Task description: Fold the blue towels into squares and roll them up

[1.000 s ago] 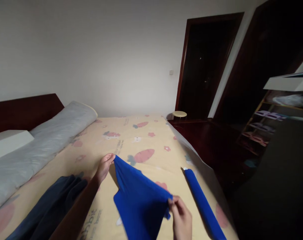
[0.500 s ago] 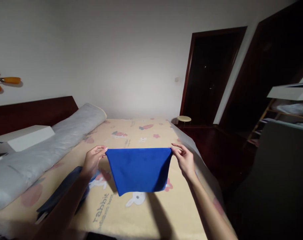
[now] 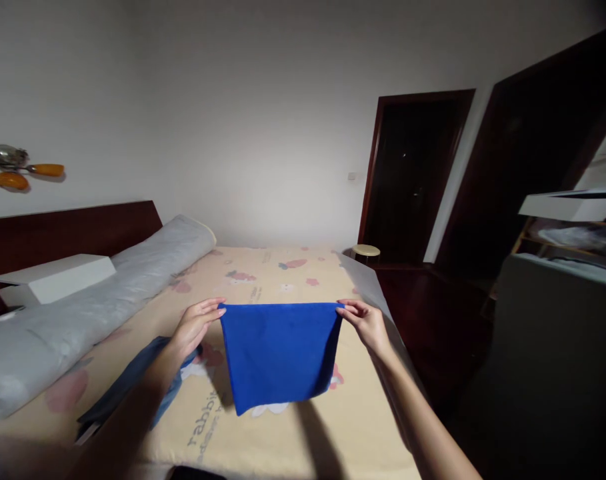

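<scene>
A blue cloth (image 3: 281,355) hangs stretched between my two hands above the bed. Its top edge runs straight across, and its lower edge sags free over a printed rabbit. My left hand (image 3: 199,324) pinches the upper left corner between thumb and fingers. At the upper right corner, my right hand (image 3: 365,324) grips the cloth the same way. Under my left forearm lies a dark blue folded cloth item (image 3: 133,373), partly hidden by the arm. Beneath everything is the yellow bed sheet (image 3: 263,447), printed with rabbits and carrots.
A grey rolled bedding bundle (image 3: 117,293) lies along the headboard (image 3: 73,230), with a white box (image 3: 63,280) on it. To the right stand a round stool (image 3: 367,251), a dark door (image 3: 417,180), and a shelf with a white box (image 3: 567,208) behind a dark panel (image 3: 543,333).
The view has tilted up a little and shifted left. My hands still hold the blue cloth by its corners, and it now hangs slightly lower in the picture.
</scene>
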Motion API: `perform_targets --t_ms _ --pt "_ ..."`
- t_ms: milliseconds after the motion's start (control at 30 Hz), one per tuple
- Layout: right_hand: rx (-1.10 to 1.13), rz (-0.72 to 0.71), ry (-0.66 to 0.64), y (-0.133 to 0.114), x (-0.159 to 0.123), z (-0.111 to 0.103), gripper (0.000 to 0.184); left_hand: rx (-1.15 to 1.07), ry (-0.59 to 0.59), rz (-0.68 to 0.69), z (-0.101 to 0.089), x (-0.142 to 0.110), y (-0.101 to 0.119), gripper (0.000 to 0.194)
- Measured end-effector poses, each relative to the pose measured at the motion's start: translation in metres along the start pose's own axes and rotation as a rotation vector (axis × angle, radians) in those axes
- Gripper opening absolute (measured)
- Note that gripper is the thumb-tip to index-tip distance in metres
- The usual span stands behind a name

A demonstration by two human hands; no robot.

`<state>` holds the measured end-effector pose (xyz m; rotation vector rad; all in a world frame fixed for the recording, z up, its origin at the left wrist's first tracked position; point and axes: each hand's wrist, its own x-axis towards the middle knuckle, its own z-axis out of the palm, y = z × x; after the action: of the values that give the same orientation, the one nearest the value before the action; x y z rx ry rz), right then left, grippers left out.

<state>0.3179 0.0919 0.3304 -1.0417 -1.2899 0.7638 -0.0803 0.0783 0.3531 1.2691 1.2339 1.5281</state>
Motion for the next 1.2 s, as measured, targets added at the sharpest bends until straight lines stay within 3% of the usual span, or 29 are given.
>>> perform_targets --t_ms 133,333,400,533,667,767,933,1067,1200 --pt "-0.023 -0.026 0.03 0.002 0.006 -0.006 0.049 0.238 -0.006 0.097 -0.005 0.004 0.002 0.044" --pt "-0.199 -0.084 -0.045 0.006 0.009 -0.019 0.046 0.632 -0.09 0.463 -0.009 0.013 0.0 0.027" --pt "-0.271 -0.12 -0.071 0.006 0.009 -0.023 0.046 0.685 -0.115 0.51 -0.008 0.015 -0.001 0.026" --pt "-0.385 -0.159 -0.125 0.003 0.007 -0.029 0.047 0.646 -0.179 0.463 -0.006 0.017 -0.002 0.023" --pt "-0.569 -0.18 -0.2 0.001 0.006 -0.032 0.045 0.606 -0.344 0.322 -0.01 0.016 -0.006 0.018" --pt "-0.651 -0.19 -0.243 0.004 0.005 -0.032 0.045 0.553 -0.388 0.239 -0.016 0.015 -0.012 0.017" --pt "-0.437 -0.089 -0.208 0.018 0.013 -0.021 0.044 0.391 -0.314 0.09 -0.019 0.024 -0.028 0.021" --pt "-0.245 0.051 -0.17 0.041 0.028 0.003 0.05 0.361 -0.253 0.027 -0.006 0.04 -0.046 0.029" --pt "-0.166 0.063 -0.142 0.057 0.044 0.021 0.054 0.312 -0.16 0.013 0.008 0.056 -0.054 0.037"
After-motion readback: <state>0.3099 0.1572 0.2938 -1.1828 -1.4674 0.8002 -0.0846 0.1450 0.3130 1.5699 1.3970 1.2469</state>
